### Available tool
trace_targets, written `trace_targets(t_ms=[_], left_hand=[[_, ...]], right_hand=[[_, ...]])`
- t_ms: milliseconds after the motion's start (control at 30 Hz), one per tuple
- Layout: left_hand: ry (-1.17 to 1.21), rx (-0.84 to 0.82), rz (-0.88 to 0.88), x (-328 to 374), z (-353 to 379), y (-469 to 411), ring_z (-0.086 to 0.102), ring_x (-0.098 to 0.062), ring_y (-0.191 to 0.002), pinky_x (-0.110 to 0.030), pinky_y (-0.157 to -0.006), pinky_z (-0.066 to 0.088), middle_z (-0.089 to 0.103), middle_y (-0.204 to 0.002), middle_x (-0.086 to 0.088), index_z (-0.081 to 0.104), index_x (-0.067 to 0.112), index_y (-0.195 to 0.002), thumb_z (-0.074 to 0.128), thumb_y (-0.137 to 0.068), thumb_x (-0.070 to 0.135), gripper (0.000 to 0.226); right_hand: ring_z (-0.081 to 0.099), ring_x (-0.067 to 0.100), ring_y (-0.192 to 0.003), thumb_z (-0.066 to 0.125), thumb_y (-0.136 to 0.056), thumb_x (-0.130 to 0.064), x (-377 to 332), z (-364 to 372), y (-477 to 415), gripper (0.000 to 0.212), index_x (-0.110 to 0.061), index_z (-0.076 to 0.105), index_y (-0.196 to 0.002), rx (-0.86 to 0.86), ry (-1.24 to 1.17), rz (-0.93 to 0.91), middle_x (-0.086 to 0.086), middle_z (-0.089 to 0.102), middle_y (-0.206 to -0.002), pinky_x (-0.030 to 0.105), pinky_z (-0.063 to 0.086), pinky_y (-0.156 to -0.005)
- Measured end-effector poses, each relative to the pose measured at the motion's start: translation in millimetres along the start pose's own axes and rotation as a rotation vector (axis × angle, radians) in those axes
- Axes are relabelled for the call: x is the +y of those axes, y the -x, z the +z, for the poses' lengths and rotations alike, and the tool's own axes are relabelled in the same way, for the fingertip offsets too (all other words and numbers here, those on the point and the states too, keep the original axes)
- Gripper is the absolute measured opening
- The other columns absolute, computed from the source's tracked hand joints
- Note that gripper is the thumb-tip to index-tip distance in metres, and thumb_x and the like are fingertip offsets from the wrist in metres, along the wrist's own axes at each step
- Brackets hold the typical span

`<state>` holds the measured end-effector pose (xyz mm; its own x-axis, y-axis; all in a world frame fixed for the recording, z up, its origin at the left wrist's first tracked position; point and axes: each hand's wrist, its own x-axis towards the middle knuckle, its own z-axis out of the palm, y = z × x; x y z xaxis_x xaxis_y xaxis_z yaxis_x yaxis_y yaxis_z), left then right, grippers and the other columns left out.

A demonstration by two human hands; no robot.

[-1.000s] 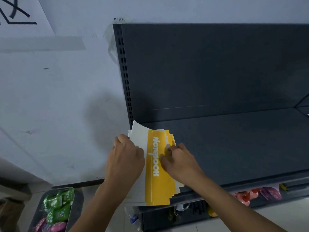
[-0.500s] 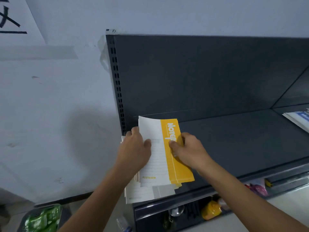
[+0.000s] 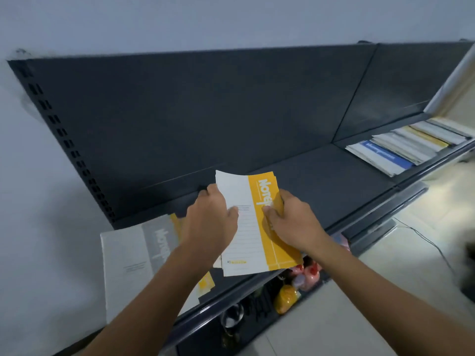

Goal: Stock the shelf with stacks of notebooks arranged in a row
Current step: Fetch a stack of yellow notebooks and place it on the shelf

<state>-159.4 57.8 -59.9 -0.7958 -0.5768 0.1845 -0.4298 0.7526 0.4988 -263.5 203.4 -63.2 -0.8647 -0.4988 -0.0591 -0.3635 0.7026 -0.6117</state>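
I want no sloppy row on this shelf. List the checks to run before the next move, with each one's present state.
1. Left hand grips the yellow notebook: ok.
2. Right hand pinches its yellow band: ok.
3. Bare shelf beside the grey stack: ok.
4. Grey stack squared: not ok, yellow covers poke out.
5. Number of notebooks held: cannot tell.

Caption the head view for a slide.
Left hand and right hand grip yellow-and-white notebooks over the dark grey metal shelf, between a grey-covered notebook stack and a far-right row of notebooks.
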Motion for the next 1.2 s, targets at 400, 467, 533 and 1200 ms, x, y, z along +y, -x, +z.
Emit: trace_targets(t_ms=[400,467,533,1200], left_hand=[[-0.064,-0.132,0.081,180,112,-29,0.059,-0.030,-0.106,-0.034,-0.075,0.041,0.056,-0.123,-0.008,0.044,0.011,-0.125,0.052,-0.097,0.040,0.041],[-0.061,-0.157,0.072,209,132,-30,0.059,-0.031,-0.108,-0.038,-0.079,0.046,0.056,-0.122,-0.007,0.045,0.011,-0.126,0.053,-0.096,0.042,0.044],[-0.053,-0.174,0.070,235,149,-30,0.059,-0.030,-0.108,-0.043,-0.085,0.051,0.057,-0.122,-0.006,0.045,0.013,-0.127,0.055,-0.095,0.043,0.045],[0.027,-0.304,0.227,412,273,-111,0.060,-0.021,-0.102,-0.040,-0.081,0.053,0.058,-0.118,0.002,0.047,0.019,-0.123,0.059,-0.093,0.043,0.040]], right_hand=[[0.064,0.037,-0.094,0.048,-0.102,-0.032,159,-122,-19,0.026,-0.010,0.048,-0.116,0.098,0.037,0.069,0.013,0.066,-0.103,0.039,0.046,-0.073],[0.063,0.038,-0.096,0.048,-0.102,-0.032,189,-141,-20,0.025,-0.009,0.048,-0.112,0.105,0.035,0.091,0.013,0.064,-0.100,0.037,0.040,-0.069],[0.062,0.039,-0.098,0.049,-0.102,-0.033,214,-158,-20,0.027,-0.009,0.048,-0.115,0.106,0.028,0.121,0.015,0.066,-0.105,0.036,0.039,-0.070],[0.064,0.029,-0.099,0.048,-0.103,-0.036,365,-283,-83,0.033,-0.012,0.047,-0.126,0.179,-0.006,0.363,0.010,0.067,-0.115,0.041,0.052,-0.084]])
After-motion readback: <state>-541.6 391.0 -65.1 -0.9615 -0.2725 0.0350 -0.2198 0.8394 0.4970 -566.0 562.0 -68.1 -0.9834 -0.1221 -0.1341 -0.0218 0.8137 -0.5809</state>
